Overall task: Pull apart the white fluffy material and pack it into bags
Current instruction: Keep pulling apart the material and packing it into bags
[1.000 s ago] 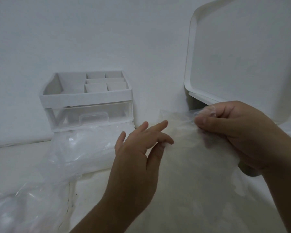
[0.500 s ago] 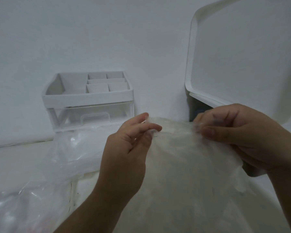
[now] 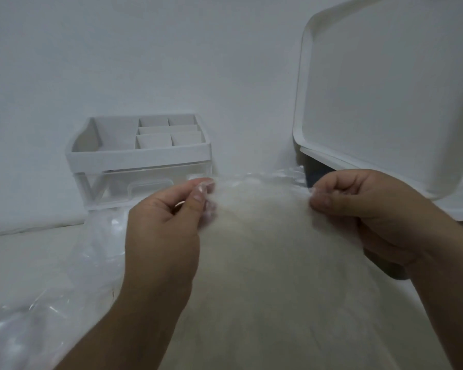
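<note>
A clear plastic bag [image 3: 265, 188] packed with white fluffy material [image 3: 267, 276] fills the middle and bottom of the view. My left hand [image 3: 169, 225] pinches the bag's top edge at its left side between thumb and fingers. My right hand [image 3: 364, 212] pinches the same edge at its right side. The edge is stretched between the two hands. More clear bags [image 3: 72, 276] lie crumpled on the table at the left.
A white organizer [image 3: 139, 156] with top compartments and a clear drawer stands against the wall behind my left hand. A large white tray [image 3: 385, 89] leans upright at the right. The pale table [image 3: 24, 257] shows at the left.
My left hand went from open fingers to pinching the bag's top edge, then moved left. The bag mouth is now pulled wider between both hands.
</note>
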